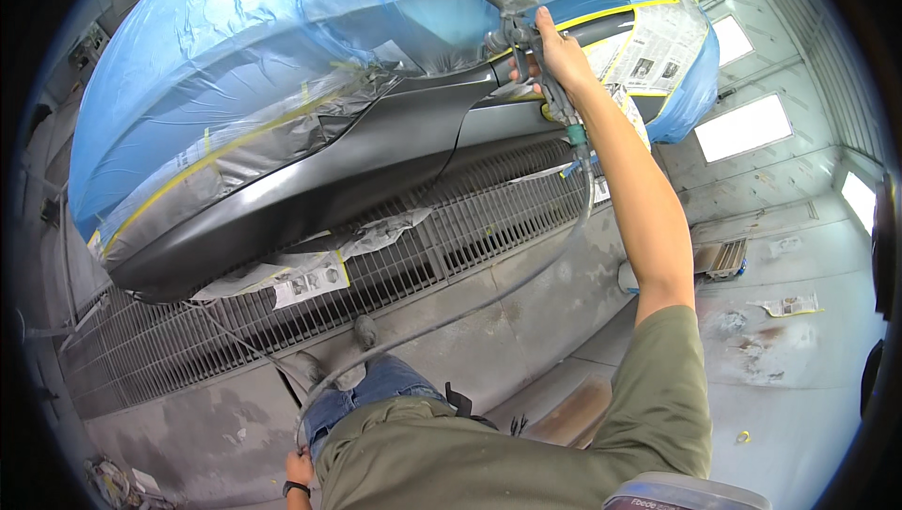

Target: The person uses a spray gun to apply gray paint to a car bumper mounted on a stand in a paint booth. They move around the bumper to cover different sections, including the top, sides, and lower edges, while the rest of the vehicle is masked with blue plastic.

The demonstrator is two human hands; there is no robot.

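My right hand (561, 51) is stretched out and grips a metal spray gun (515, 26) with a cup on top, pointed at the grey lower panel of a car (376, 148). Blue plastic sheeting (263, 49), yellow tape and newspaper mask the rest of the car. An air hose (489, 298) runs from the gun's handle down across the floor to my left hand (299, 466), low by my hip, which holds the hose. A dark band sits on that wrist.
A metal floor grate (404, 266) runs under the car, with newspaper sheets (305, 277) lying on it. The concrete floor (780, 388) at right is paint-stained, with a small vent and paper scraps. Booth walls with bright light panels (747, 126) stand at right.
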